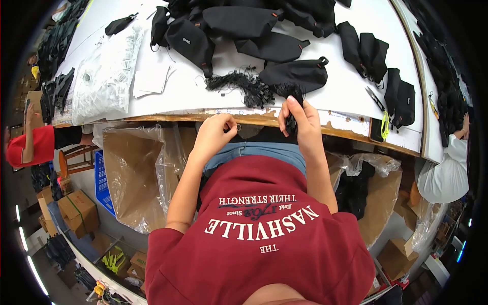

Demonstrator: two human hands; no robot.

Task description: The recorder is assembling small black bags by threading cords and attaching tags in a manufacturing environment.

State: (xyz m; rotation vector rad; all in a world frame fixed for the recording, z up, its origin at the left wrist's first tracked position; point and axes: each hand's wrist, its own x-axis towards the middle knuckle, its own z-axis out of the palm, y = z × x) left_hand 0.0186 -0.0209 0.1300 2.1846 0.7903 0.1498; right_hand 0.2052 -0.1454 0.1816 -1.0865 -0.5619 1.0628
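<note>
My right hand point(306, 124) is closed around a bundle of thin black cords point(291, 92) at the near edge of the white table point(195, 104). Fingers of my left hand point(217, 133) are pinched together just off the same edge; a small, thin loop shows at the fingertips, too small to name. Between the hands, a loose heap of black cords point(246, 87) lies on the table. Right behind the held bundle is a black fabric pouch point(297, 74) with a small end loop. More such pouches point(239, 21) are piled farther back.
Clear plastic bags point(104, 81) and white papers point(151, 81) lie at left. Snips with a yellow cord point(376, 99) rest near black pouches point(399, 96) at right. Plastic-lined cardboard boxes point(137, 178) stand below the table edge. Other people point(38, 145) are at both sides.
</note>
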